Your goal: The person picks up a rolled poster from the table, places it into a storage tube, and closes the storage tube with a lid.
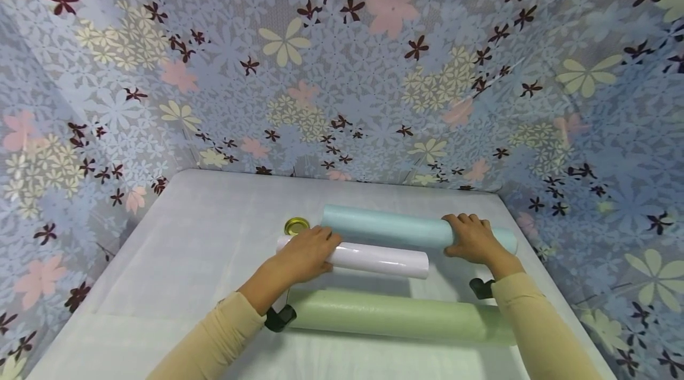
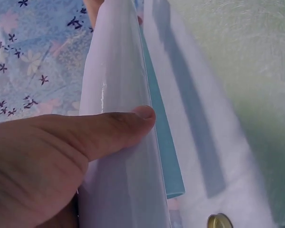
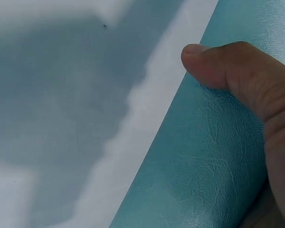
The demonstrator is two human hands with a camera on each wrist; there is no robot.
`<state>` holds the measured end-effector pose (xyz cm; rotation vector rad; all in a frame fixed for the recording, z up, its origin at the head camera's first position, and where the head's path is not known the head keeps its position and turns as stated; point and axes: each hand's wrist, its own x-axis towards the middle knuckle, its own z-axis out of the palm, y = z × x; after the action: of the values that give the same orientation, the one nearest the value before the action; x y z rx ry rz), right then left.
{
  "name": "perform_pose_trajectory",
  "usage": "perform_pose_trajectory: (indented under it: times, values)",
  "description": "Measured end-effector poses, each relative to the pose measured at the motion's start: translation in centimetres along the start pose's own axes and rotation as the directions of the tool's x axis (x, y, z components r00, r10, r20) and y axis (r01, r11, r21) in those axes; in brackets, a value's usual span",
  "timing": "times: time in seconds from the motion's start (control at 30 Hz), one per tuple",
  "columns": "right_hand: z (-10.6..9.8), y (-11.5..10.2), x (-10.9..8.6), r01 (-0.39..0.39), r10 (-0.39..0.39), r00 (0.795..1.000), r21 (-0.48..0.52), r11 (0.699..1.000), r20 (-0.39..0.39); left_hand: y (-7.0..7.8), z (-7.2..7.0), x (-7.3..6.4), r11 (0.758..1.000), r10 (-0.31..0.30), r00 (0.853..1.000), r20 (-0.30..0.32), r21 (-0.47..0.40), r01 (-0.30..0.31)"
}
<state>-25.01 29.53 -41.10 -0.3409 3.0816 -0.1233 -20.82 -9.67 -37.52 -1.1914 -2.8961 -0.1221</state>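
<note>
My left hand (image 1: 307, 252) grips a glossy white roll (image 1: 382, 259) near its left end; the thumb lies across it in the left wrist view. The white roll is held above the table, where a shadow falls beneath it. Behind it, my right hand (image 1: 472, 240) holds a longer light blue roll (image 1: 385, 225) toward its right end, fingers over the top and thumb on the near side. The blue surface (image 3: 194, 156) looks finely creased in the right wrist view. The undersides of both grips are hidden.
A pale green roll (image 1: 395, 316) lies across the white table (image 1: 214, 237) nearer the body, partly under the right sleeve. Beyond the left hand sits a small round gold-coloured item (image 1: 296, 225). Flower-patterned fabric (image 1: 342, 71) surrounds the table's back and sides.
</note>
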Motion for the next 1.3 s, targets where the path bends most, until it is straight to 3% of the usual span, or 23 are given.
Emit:
perform_pose_trajectory:
  times: [0.53, 0.87, 1.3]
  values:
    - [-1.7, 0.4, -1.0, -0.017, 0.016, 1.000, -0.009, 1.000, -0.018, -1.7, -1.4, -1.2, 1.000, -0.015, 0.997, -0.078, -0.018, 0.014]
    - [-2.9, 0.5, -1.8, 0.009, -0.010, 0.999, -0.019, 1.000, -0.050, -3.0, -2.1, -2.6, 0.998, -0.059, 0.994, -0.096, -0.023, 0.057]
    - [-4.6, 0.2, -2.8, 0.022, -0.024, 0.995, -0.029, 0.999, -0.096, -4.3, -3.2, -4.2, 0.997, -0.079, 0.982, -0.174, -0.013, 0.078]
